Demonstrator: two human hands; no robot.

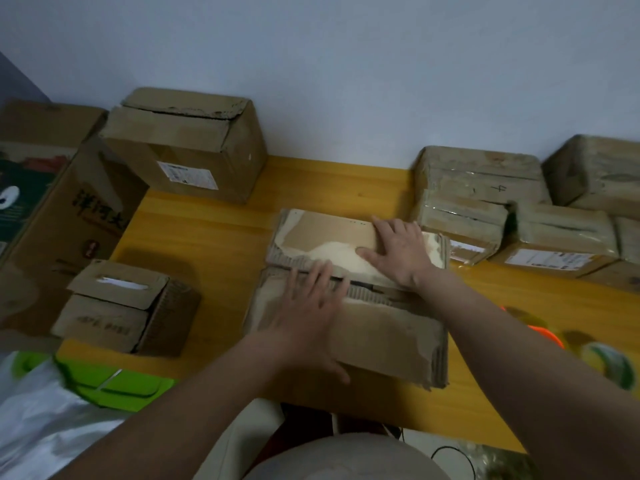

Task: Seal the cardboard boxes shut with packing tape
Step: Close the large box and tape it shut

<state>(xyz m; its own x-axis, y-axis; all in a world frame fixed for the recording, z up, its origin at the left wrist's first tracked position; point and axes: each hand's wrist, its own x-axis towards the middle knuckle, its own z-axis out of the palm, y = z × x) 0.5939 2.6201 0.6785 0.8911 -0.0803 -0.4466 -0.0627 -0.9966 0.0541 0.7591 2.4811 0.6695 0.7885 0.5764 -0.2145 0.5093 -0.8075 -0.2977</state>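
Now both hands, left (311,306) and right (398,251), press flat-fingered on the box flaps (381,327), grip loose.

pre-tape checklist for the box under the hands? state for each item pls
1. Both flaps down: ok. The left hand presses the near flap; the right hand presses the far flap.
2. Seam closed: not ok, a dark gap shows between the flaps.
3. Tape within reach: cannot tell, no roll is plainly visible.
4. A hand free for the tape: not ok, both lie flat on the box.
5. Box seated on the table: ok.
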